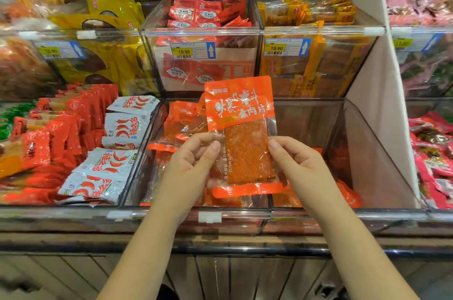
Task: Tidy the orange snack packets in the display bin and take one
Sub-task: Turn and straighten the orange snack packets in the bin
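Holding one packet upright over the bin, Jo, both hands on it!

Who's got which side, Max?

Well, the left hand pinches the left edge, thumb on the front, fingers curled behind. And the right hand does the same on the right edge, thumb tip pressed to the clear window.

And the packet itself?

Orange top with white lettering, a clear lower half showing a red-orange slab, and an orange seal along the bottom. Its top leans a touch to the left, lifted above the bin's front half.

What's lying in the bin?

More orange packets, Jo, loose and overlapping, mostly toward the left wall and on the floor beneath the hands. A few peek out behind the right wrist too.

Neighbours?

White chilli packets in the bin just to the left, red packets beside those. Up a row, red sachets directly behind, yellow packs to their right, and a price tag reading 10.90 on the bin fronts.

And below?

A wooden cabinet under the shelf, both bare forearms reaching in over it.
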